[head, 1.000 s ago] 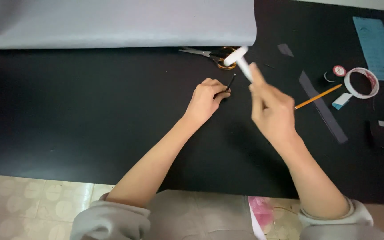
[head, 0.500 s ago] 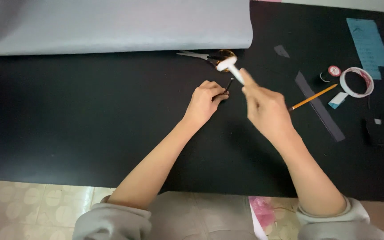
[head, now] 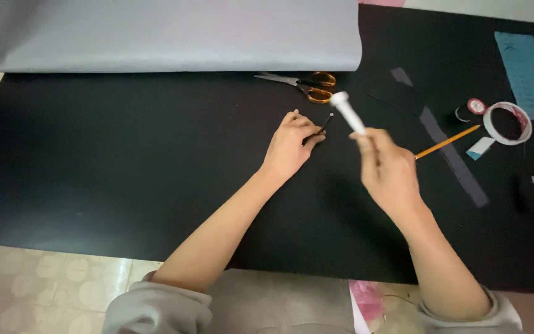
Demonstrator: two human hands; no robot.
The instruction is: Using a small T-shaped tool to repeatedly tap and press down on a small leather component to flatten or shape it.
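Your right hand (head: 387, 167) is closed around a slim white plastic tube (head: 347, 111), round in section with a wider flat cap at its far end. The tube is raised off the bench and tilted up and away from you, towards the scissors. Your left hand (head: 292, 143) rests on the bench with its fingers curled, pinching the near end of a thin black strip (head: 326, 122); the strip's far tip carries a small pale spot. It is too small to tell what it is made of.

Just beyond the strip lie scissors (head: 307, 85) with bright metal blades and amber loop handles, blades pointing left. Behind them a wide sheet of smooth pale grey paper (head: 174, 34) runs along the far edge, its near edge curling over. To the right of your right hand lies an orange pencil (head: 447, 141), then a long flat grey strip (head: 452, 156), a roll of white tape (head: 507, 122), a small spool with a red and white top (head: 475, 106) and a blue paper rectangle (head: 525, 65).

The bench (head: 125, 161) is covered in matte black sheet. Below its near edge shows a pale floor (head: 38, 284) with a soft rounded pattern.
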